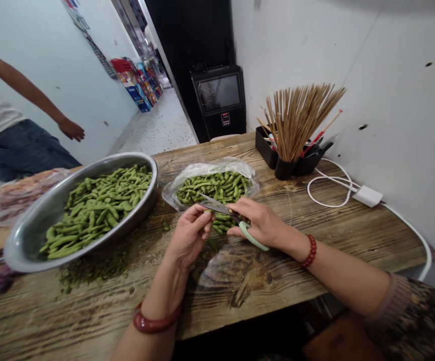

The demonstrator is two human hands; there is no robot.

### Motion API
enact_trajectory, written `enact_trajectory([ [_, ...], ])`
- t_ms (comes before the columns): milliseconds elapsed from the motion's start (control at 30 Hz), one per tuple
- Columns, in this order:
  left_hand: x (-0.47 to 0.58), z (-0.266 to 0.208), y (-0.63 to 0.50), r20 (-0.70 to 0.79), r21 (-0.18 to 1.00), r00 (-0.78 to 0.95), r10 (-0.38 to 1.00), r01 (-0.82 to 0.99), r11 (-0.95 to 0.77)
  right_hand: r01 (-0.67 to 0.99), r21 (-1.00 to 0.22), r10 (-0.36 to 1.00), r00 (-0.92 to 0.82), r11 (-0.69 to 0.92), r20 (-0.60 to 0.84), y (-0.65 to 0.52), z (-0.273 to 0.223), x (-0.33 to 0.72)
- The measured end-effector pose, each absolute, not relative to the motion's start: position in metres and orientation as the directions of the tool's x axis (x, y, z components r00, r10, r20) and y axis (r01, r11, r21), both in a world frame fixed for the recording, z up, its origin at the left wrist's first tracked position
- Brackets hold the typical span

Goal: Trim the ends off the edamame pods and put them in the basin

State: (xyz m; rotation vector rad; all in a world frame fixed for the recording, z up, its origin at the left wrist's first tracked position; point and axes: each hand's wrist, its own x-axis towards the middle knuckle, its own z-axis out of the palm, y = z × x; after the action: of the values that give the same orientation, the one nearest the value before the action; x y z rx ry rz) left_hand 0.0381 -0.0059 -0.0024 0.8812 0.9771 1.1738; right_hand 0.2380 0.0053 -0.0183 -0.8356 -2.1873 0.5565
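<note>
Presently, head view: one camera, looking down at a wooden table (277, 288).
Left hand (190, 228): thumb and fingers pinched together on a green pod (207, 212), mostly hidden by the fingertips; red bangle (157, 323) on the forearm.
Right hand (258, 220): closed round the scissors (219, 207), pale green handle loop showing below the fingers; bead bracelet (309, 250) at the wrist.
Blades: slightly parted, pointing left, just over the left fingertips and the pod.
Plastic bag (171, 195): open, clear, just beyond the hands; loose pods (217, 184) inside. More pods below the scissors; cannot tell whether bag or table lies under them.
Basin (23, 253): oval, metal, left of the bag and apart from it; piled pods (100, 205), bare metal at its near left end.
Trimmings (89, 273): green scatter on the table, along the basin's near side.
Sticks (300, 123): thin, brown, upright bundle fanning from a black holder (266, 148) near the wall.
Cable (326, 205): white, looped right of the holder, joined to a white adapter (368, 196).
Co-worker (10, 143): standing far left beyond the basin, light top, blue denim, one arm hanging out.
</note>
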Motion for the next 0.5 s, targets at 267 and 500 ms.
enact_trajectory([
  [267,0.028,0.002,0.0,-0.149,0.877,0.019,0.989,-0.459,0.141,0.398,-0.621,0.731,-0.477,0.675,0.488,0.007,-0.02,0.24],
  [500,0.019,0.005,0.003,-0.196,0.858,0.057,0.979,-0.473,0.199,0.403,-0.626,0.739,-0.457,0.668,0.495,0.008,-0.022,0.24],
])
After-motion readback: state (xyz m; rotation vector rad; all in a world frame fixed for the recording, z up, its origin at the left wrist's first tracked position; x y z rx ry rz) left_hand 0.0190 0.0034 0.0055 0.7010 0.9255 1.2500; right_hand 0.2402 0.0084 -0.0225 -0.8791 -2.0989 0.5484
